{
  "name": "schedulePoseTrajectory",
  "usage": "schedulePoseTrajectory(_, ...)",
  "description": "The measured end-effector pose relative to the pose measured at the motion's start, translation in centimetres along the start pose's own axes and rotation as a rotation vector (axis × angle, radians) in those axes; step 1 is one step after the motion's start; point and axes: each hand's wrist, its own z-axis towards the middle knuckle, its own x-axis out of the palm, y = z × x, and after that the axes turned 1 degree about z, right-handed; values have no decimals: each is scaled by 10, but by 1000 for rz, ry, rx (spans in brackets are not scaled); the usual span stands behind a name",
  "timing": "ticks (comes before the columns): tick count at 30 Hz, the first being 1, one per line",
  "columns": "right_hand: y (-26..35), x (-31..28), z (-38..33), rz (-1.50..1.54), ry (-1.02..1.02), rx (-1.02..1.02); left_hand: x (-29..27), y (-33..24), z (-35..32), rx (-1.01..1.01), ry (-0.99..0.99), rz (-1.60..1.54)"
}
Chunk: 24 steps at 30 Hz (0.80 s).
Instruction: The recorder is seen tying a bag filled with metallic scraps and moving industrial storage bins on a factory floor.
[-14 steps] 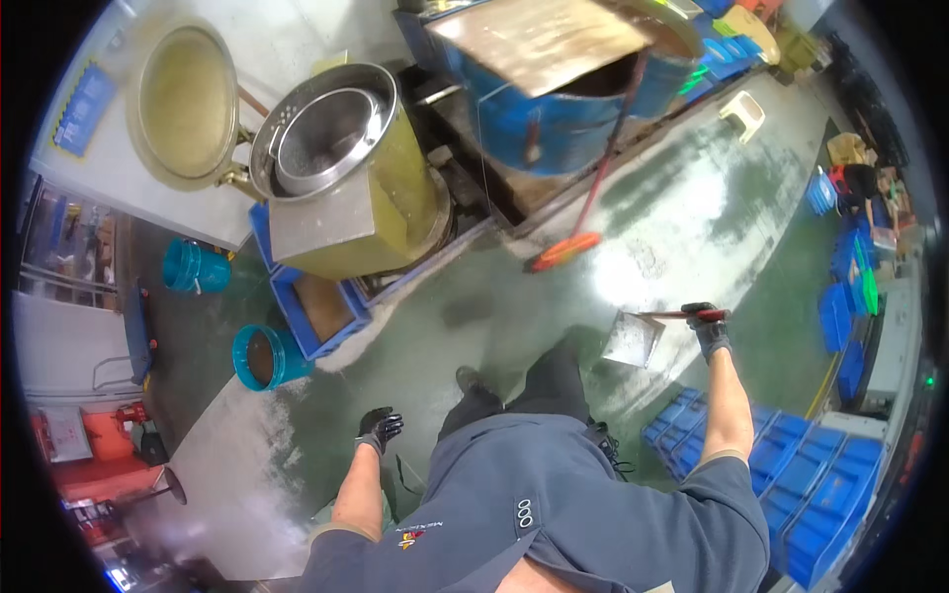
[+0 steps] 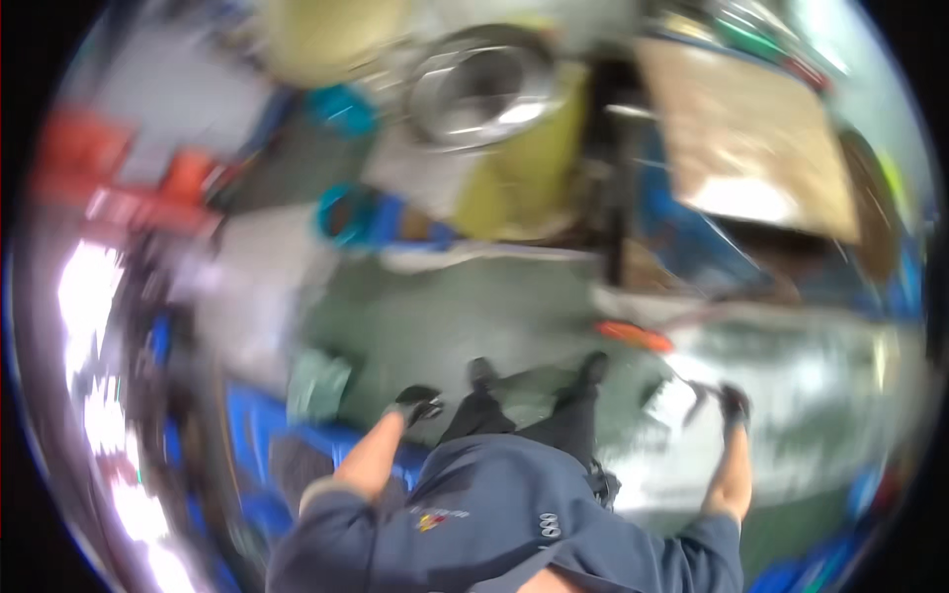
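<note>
Fingers of the left hand [image 2: 419, 403], in a black glove, curl loosely together on nothing, beside the person's dark trouser leg. Left of them lies a greenish bag [image 2: 318, 387] by blue crates [image 2: 259, 427]; above them stands a teal bucket [image 2: 346, 213], and farther up a steel drum [image 2: 484, 91]. To the right, the gloved right hand [image 2: 733, 405] is clamped on a thin handle, probably of a metal scoop [image 2: 676, 399] just left of its fingers, though blur smears it. An orange broom head [image 2: 635, 336] lies above the scoop.
</note>
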Motion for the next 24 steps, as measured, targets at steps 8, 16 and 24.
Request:
schedulePoseTrajectory(8,49,47,159,97,141,173,56,-82,-55,-462,-291,-681)
schedulePoseTrajectory(16,107,284,149,-908,985,-582,169,-32,-94,-394,-580,-1019)
schedulePoseTrajectory(24,85,370,41,-1892,1342,-1449,294,35,-133,-612,-649,-1654)
